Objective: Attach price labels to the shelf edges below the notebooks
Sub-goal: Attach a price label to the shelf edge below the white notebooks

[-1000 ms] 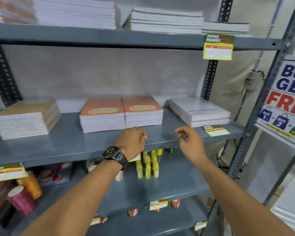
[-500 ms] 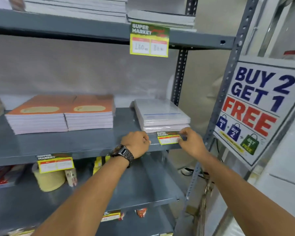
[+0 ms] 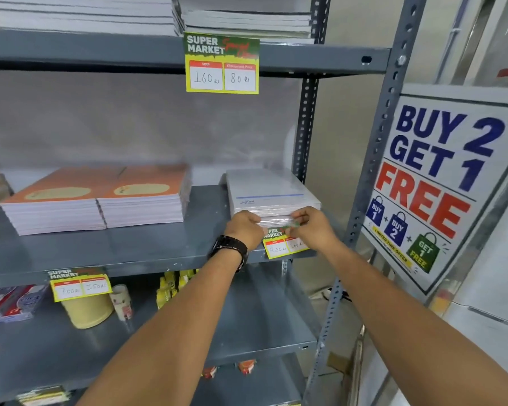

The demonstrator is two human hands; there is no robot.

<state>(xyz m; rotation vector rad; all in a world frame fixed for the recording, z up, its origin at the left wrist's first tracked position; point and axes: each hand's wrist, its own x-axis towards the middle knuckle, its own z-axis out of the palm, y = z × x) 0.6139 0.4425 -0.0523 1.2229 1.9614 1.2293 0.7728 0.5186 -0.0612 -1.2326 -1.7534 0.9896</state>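
Head view, forward and down at a grey metal shelf [image 3: 106, 253] with both hands at its front edge. Price label [image 3: 285, 244] hanging from that edge, just below the plastic-wrapped white notebooks [image 3: 272, 194]: green header band reading "SUPER MARKET", yellow border, two red-topped white boxes with handwritten figures, roughly "200 Rs" on the left, the right one too blurred to read. Left hand [image 3: 244, 228], wrist in a dark watch [image 3: 229, 250], curled nearly closed at the label's upper left corner, fingertips hidden against the shelf edge; hold on the label not determinable. Right hand [image 3: 311, 227] at the label's upper right, thumb and forefinger pinched together on its green top strip. Left of the white notebooks, on the same shelf, two adjoining stacks of orange-covered notebooks [image 3: 100, 200]. Below these, on the same front edge, a second label [image 3: 81, 285] of the same design, figures near "700" and "350". Above the white notebooks, on the upper shelf edge, a third label [image 3: 222, 64] reading "SUPER MARKET", "MRP 160 Rs", and "80 Rs" under a blurred heading. Right of the shelf, past the perforated upright [image 3: 376, 159], a poster [image 3: 434, 177]: "BUY 2 GET 1 FREE", bags marked "BUY 1", "BUY 2", "GET 1 FREE", and "LIMITED TIME OFFER".
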